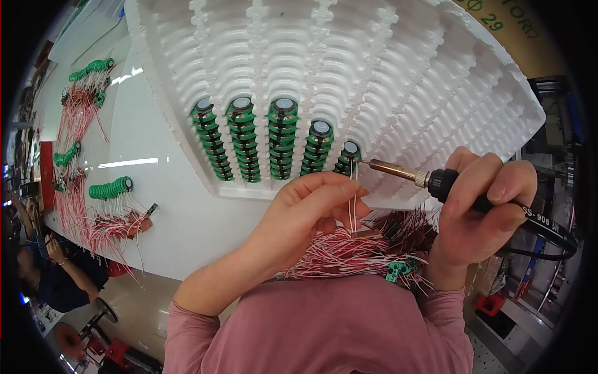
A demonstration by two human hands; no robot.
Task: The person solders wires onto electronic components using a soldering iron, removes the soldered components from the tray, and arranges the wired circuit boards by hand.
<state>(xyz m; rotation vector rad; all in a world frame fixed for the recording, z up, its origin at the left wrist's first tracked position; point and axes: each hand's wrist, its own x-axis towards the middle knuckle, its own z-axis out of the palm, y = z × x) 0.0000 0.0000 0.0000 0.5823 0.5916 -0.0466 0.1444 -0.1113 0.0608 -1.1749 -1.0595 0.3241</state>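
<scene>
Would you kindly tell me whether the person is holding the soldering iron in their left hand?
No, the right hand grips the soldering iron, while the left hand is at the thin white wires.

Some parts covered, some cropped, some too small to tell.
The left hand (311, 202) hides the lower ends of the two rightmost green stacks (318, 151) and a stretch of the white wires (354, 215); the right hand (483, 209) covers much of the grip of the soldering iron (398, 170). Whether its tip touches wire or stack is too small to tell. The foam tray (436, 93) and cardboard box (501, 17) run off the top, the pink shirt (324, 330) off the bottom; a co-worker (78, 283) blurs near the left rim.
</scene>
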